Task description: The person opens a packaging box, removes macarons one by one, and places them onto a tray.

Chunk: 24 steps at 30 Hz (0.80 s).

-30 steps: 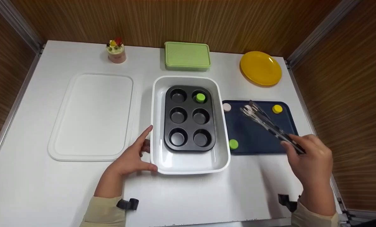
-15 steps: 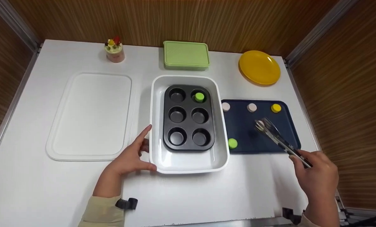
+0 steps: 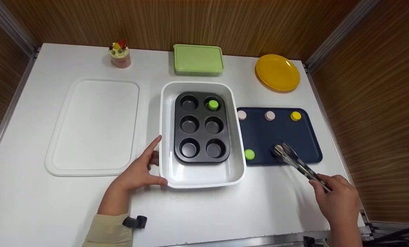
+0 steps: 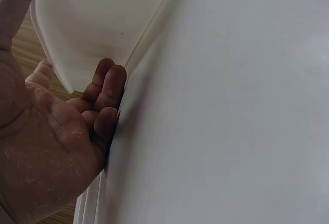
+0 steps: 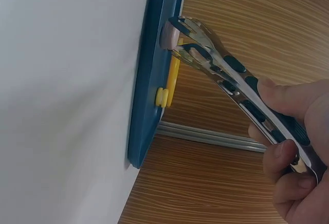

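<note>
My right hand (image 3: 340,200) grips silver tongs (image 5: 239,88) with dark inlays, their tips low over the navy tray (image 3: 259,135). A pale pink macaron-like piece (image 5: 168,35) shows at the tips in the right wrist view; whether they pinch it I cannot tell. Two more pink pieces (image 3: 269,116), a yellow one (image 3: 295,116) and a green one (image 3: 249,154) lie on the tray. My left hand (image 3: 136,175), thumb and fingers spread, touches the left side of the white basin (image 3: 204,176). Inside it a dark muffin tin (image 3: 201,137) holds a green piece (image 3: 213,105) in its far right cup.
A white lid (image 3: 94,127) lies left of the basin. Along the back stand a decorated dessert cup (image 3: 120,58), a green lidded box (image 3: 198,59) and a yellow plate (image 3: 277,72). Wood-grain panels (image 3: 362,103) border the table.
The tong tips have moved from the tray's far middle toward its near edge, with my right hand coming nearer. My left hand keeps its place at the basin. The view shifted slightly.
</note>
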### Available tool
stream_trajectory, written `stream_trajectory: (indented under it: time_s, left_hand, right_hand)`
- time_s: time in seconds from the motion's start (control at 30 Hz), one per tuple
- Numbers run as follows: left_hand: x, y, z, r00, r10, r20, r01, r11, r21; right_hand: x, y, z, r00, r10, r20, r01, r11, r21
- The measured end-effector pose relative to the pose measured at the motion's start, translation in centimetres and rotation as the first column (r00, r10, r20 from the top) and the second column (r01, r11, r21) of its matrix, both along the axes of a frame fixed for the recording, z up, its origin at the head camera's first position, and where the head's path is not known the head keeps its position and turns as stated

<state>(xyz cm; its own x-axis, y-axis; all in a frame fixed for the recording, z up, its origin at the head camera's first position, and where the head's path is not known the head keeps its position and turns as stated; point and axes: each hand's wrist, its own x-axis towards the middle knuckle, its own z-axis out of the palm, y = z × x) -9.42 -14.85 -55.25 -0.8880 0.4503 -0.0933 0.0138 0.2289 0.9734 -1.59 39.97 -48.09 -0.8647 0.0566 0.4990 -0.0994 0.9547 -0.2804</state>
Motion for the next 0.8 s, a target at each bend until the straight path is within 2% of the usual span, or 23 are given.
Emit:
stream_trajectory:
  time_s: [0.23,0.43,0.6,0.8]
  left_hand:
    - [-0.1,0.0,-0.1,1.0,-0.002,-0.008,0.002,1.0,-0.011]
    - [-0.1,0.1,-0.2,1.0,0.001,0.0,-0.001,1.0,-0.006]
    - [0.0,0.1,-0.1,1.0,0.006,0.005,-0.006,1.0,-0.006]
    - [0.0,0.1,-0.1,1.0,0.008,0.017,-0.008,1.0,0.004]
  right_hand:
    - [0.5,0.0,0.0,1.0,0.015,0.017,-0.016,1.0,0.017]
    - [0.6,0.0,0.2,0.999,-0.022,0.044,0.022,1.0,0.003]
    - [0.4,0.1,0.5,0.998,-0.063,0.013,0.063,0.998,-0.028]
    - [-0.7,-0.7,0.7,0.999,-0.034,-0.034,0.031,0.998,-0.063]
